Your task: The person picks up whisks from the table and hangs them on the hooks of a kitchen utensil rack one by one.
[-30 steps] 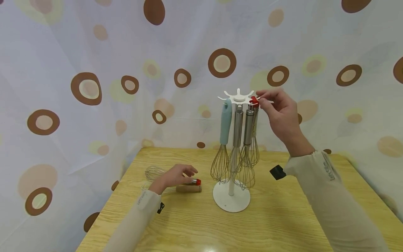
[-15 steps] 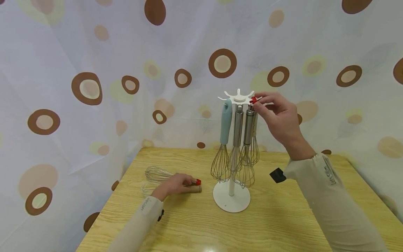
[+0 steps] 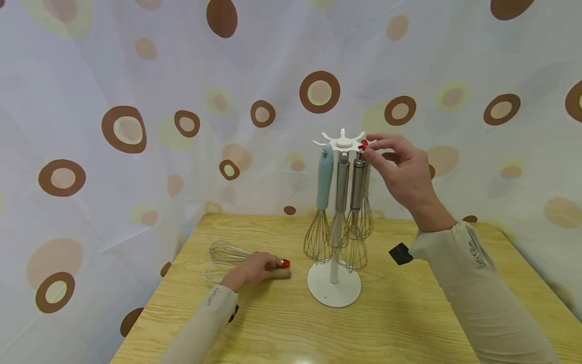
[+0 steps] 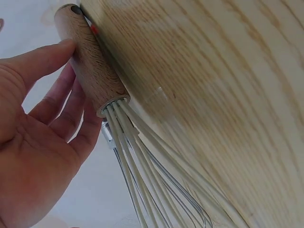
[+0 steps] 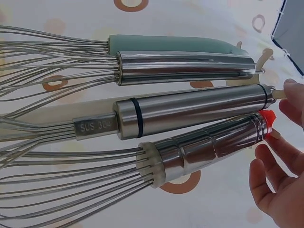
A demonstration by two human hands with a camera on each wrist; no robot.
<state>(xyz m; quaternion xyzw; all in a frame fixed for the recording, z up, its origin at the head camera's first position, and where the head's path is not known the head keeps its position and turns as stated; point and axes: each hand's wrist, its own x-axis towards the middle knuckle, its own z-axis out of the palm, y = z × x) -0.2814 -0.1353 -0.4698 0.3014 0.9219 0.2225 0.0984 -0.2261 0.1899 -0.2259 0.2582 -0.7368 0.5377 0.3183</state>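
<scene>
A white rotating rack (image 3: 334,299) holds several hanging whisks. Among them are a light blue-handled whisk (image 3: 325,177), a steel whisk (image 3: 343,187) and another steel whisk (image 5: 190,111) marked SUS 304. My right hand (image 3: 402,174) has its thumb and index finger around the red end of a ribbed steel whisk (image 5: 209,147) at a hook. On the table, my left hand (image 3: 250,269) grips the wooden handle of a whisk (image 4: 90,59), thumb on one side and fingers behind. Another whisk with a red end (image 3: 285,263) lies beside it, its handle mostly covered by that hand.
The wooden table (image 3: 282,328) reaches back to a patterned curtain (image 3: 273,60). Wire loops (image 3: 227,250) of the lying whisks point left. A black wrist device (image 3: 400,254) hangs below the right sleeve.
My left hand has come down onto the handles of the lying whisks. My right hand has shifted slightly left, its fingers closing in around the red end at the rack.
</scene>
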